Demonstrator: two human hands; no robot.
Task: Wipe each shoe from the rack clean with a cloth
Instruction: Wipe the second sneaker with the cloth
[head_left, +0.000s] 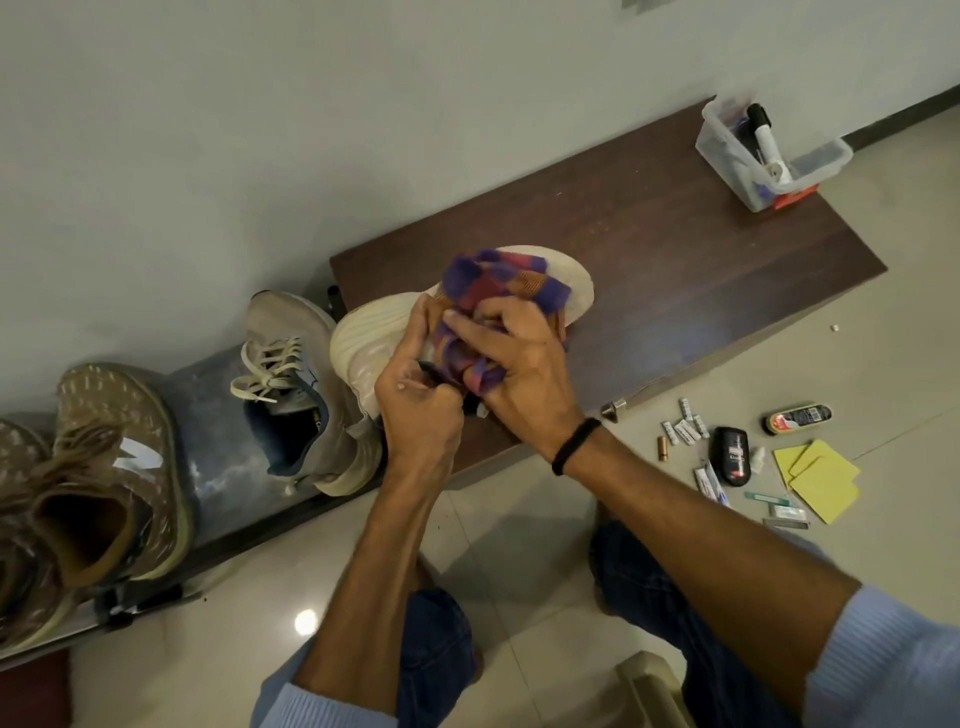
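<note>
Forearms (395, 545) meet at a pale shoe (363, 338).
Left hand (421, 397) grips it; right hand (514, 364) clutches cloth (498, 283) against it.

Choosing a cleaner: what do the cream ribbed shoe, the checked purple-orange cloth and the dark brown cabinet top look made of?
Cream ribbed shoe: the matte, ridged sole suggests rubber or foam. Checked purple-orange cloth: soft woven fabric, probably cotton, since it bunches loosely. Dark brown cabinet top: wood or wood-look laminate, with faint grain and dull sheen; cannot tell which.
</note>
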